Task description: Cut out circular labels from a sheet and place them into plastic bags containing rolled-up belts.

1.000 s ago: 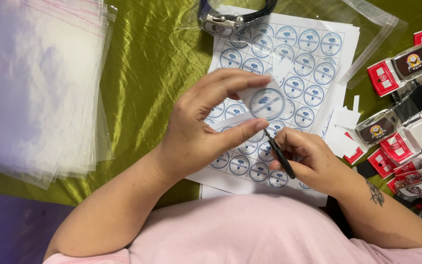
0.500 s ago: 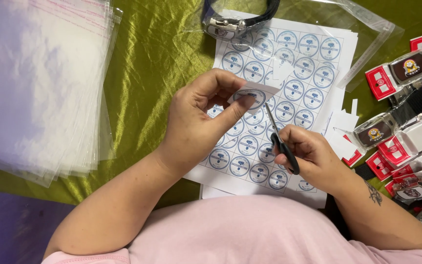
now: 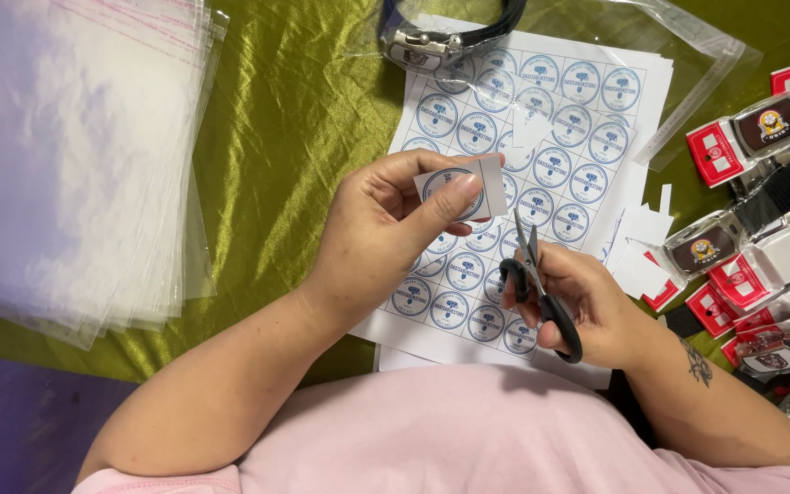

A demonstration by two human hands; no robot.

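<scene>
Above the sticker sheet [image 3: 541, 165], left grip [image 3: 386, 229] pinches a round-printed cutout [image 3: 464, 187]; right [image 3: 587, 306] clasps scissors [image 3: 537, 284].

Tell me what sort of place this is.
Likely a small packing table for goods: a stack of clear bags, a sheet of round labels being cut with scissors, and tagged belts on green cloth.

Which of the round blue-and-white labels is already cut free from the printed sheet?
The one on the small white paper piece pinched in the left hand; the others remain in rows on the white sheet lying on the green cloth.
</scene>
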